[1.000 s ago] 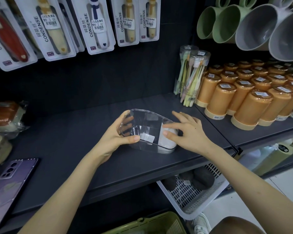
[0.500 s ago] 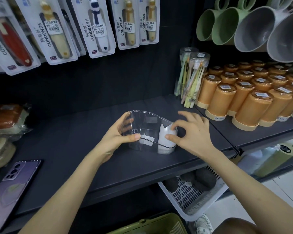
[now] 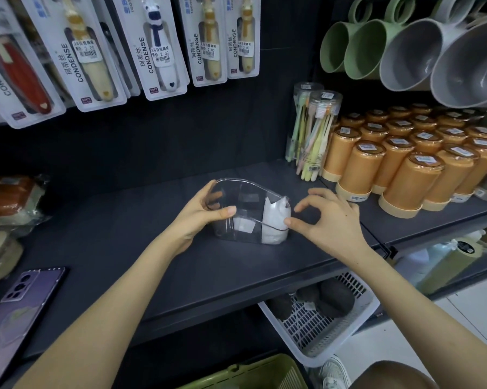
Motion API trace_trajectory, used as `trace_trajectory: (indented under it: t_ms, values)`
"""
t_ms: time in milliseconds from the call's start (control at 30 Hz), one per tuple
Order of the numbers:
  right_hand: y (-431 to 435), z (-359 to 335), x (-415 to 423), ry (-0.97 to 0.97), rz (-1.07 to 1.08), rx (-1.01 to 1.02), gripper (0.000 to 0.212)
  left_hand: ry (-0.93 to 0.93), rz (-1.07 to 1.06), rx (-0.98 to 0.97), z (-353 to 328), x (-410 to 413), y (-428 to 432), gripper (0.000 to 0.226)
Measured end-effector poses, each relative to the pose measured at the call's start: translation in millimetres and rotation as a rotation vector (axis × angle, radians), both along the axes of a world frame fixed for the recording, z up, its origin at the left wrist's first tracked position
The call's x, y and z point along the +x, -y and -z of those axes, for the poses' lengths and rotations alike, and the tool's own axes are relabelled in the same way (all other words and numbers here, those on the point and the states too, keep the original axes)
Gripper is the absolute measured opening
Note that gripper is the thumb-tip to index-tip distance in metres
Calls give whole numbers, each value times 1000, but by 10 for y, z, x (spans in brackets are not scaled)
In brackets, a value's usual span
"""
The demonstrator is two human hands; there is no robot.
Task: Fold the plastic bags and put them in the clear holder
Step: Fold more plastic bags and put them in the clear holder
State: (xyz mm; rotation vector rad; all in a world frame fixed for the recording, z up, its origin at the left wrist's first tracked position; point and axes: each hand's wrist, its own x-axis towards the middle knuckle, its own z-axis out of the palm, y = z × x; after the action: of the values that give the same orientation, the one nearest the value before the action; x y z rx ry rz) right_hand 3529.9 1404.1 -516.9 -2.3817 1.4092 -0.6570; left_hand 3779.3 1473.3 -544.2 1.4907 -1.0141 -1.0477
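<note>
A clear holder (image 3: 245, 197) stands on the dark shelf (image 3: 208, 270). A folded white plastic bag (image 3: 274, 223) stands upright inside its right end. My left hand (image 3: 197, 217) grips the holder's left end, thumb across the front wall and fingers behind the rim. My right hand (image 3: 329, 220) hovers at the holder's right end. Its fingers are arched and spread, clear of the bag, and only the thumb tip touches the front right rim. It holds nothing.
Orange cups (image 3: 413, 175) and tubes of toothbrushes (image 3: 312, 136) crowd the shelf's right. A purple phone (image 3: 15, 307) lies front left, below wrapped goods (image 3: 9, 200). Toothbrush packs (image 3: 158, 46) and mugs (image 3: 405, 46) hang above. Below are a white basket (image 3: 321, 327) and a green one (image 3: 250, 374).
My right fingers, which pressed the white bag down into the holder, have lifted off it and drawn slightly right. My left hand keeps its grip on the holder.
</note>
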Motion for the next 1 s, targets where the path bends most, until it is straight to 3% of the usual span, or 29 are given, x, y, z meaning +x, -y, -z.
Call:
trace_trajectory:
  t_ms: [167, 300, 467, 567, 700, 833, 1000]
  values:
    - [-583, 55, -188, 278, -45, 137, 13, -20, -50, 10, -81, -65, -12, 101]
    - [-1223, 313, -203, 281, -74, 282, 11, 116, -125, 16, -53, -90, -561, 102]
    - [-1858, 907, -29, 28, -134, 447, 13, 731, -150, 137, 177, 50, -1536, 91]
    - [-2026, 1437, 101, -165, -150, 551, 16, 969, -202, 193, 311, 250, -1990, 95]
    - [-2171, 2013, 230, -400, -187, 663, 42, 1118, -256, 279, 460, 495, -2362, 98]
    - [-2347, 2415, 252, -532, -189, 780, 76, 1259, -239, 287, 547, 496, -2378, 87]
    - [-2604, 2613, 205, -608, -278, 954, 90, 1333, -248, 310, 587, 493, -2348, 82]
